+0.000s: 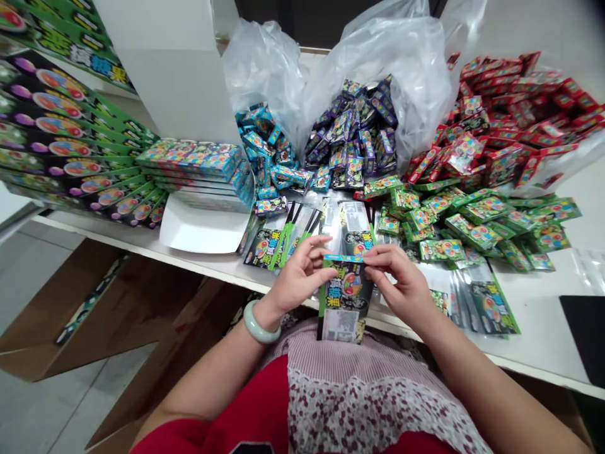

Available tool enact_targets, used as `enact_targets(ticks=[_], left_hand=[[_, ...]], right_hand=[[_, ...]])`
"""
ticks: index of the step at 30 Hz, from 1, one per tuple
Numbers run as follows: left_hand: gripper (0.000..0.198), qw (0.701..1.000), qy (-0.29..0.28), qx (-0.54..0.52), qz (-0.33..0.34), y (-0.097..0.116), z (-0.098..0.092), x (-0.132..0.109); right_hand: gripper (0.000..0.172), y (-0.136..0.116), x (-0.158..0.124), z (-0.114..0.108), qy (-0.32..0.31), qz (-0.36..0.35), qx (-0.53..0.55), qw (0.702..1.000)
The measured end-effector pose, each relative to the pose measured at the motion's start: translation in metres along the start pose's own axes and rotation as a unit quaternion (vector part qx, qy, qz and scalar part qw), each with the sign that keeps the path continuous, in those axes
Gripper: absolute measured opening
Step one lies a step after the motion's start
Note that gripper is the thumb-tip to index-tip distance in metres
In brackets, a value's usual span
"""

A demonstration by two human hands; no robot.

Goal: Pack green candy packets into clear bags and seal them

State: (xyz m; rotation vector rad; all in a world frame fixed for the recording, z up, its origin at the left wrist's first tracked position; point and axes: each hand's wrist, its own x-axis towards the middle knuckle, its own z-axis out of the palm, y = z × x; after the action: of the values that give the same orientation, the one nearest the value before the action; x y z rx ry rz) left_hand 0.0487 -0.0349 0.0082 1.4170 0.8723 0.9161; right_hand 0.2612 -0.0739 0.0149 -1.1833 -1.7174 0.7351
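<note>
A black printed bag point(347, 293) with green edges hangs upright in front of my lap, between my two hands. Across its top lies a narrow blue printed strip point(344, 258), which looks like the edge of a small blue box; how deep it sits is hidden. My left hand point(302, 271) is closed at the bag's upper left corner, thumb against its front and fingers curled. At the upper right corner, my right hand point(399, 277) pinches the bag beside the strip's end. More flat printed bags point(265, 247) lie on the table just beyond my hands.
Piles of small blue boxes point(271, 148), purple boxes point(352, 135), red boxes point(515, 120) and green boxes point(477, 221) cover the table's back and right. Clear plastic point(378, 50) surrounds some. A white tray point(203, 230) and black-green display cartons point(66, 139) stand left; open brown cartons point(118, 315) sit below.
</note>
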Motion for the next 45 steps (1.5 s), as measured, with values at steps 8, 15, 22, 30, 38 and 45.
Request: enact_targets(ticks=[8, 15, 22, 30, 38, 45], left_hand=[[0.019, 0.992, -0.002, 0.103, 0.069, 0.0, -0.005, -0.001], [0.008, 0.982, 0.03, 0.136, 0.129, -0.006, -0.003, 0.013], [0.008, 0.98, 0.055, 0.165, 0.101, -0.014, -0.008, 0.017], [0.008, 0.979, 0.051, 0.167, 0.109, -0.011, -0.005, 0.017], [0.01, 0.98, 0.046, 0.149, 0.119, -0.011, 0.003, 0.018], [0.004, 0.983, 0.035, 0.135, 0.122, -0.002, 0.017, 0.022]], right_hand=[[0.018, -0.002, 0.0, 0.017, 0.058, -0.006, 0.008, 0.998], [0.023, 0.007, 0.005, -0.009, -0.006, 0.026, 0.043, 0.999], [0.016, 0.05, -0.016, -0.09, -0.026, 0.205, -0.277, 0.938], [0.012, 0.057, -0.016, -0.075, -0.072, 0.256, -0.336, 0.903], [0.012, 0.062, -0.027, -0.091, -0.016, 0.299, -0.13, 0.945], [0.018, -0.016, 0.033, -0.067, -0.164, 0.15, 0.005, 0.975]])
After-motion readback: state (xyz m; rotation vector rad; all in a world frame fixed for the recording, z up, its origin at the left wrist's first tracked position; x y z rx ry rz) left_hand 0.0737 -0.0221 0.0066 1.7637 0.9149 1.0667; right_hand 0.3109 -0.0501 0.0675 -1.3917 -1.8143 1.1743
